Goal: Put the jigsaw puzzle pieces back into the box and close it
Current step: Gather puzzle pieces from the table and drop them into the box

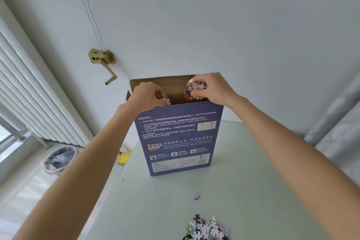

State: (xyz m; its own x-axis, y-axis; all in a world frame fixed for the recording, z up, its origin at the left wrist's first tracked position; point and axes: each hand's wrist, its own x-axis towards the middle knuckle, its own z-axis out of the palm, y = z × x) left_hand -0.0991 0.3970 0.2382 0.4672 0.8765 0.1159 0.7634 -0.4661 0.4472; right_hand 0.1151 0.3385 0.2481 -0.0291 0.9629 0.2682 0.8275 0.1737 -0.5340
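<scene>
A tall blue puzzle box (179,138) stands upright on the pale table (243,191), its brown top flap (161,82) open toward the wall. My left hand (148,93) is at the box's open top on the left, fingers curled, pinching a white puzzle piece (166,100) at the rim. My right hand (212,87) holds a bunch of jigsaw pieces (192,90) over the opening on the right. A heap of loose pieces (206,228) lies near the table's front edge, and a single purple piece (197,196) lies apart from it.
A white wall rises behind the table. A crank handle (101,60) with cords is fixed to the wall at left. A radiator (29,93) lines the left side, with a lined waste bin (60,159) and a yellow object (124,157) on the floor.
</scene>
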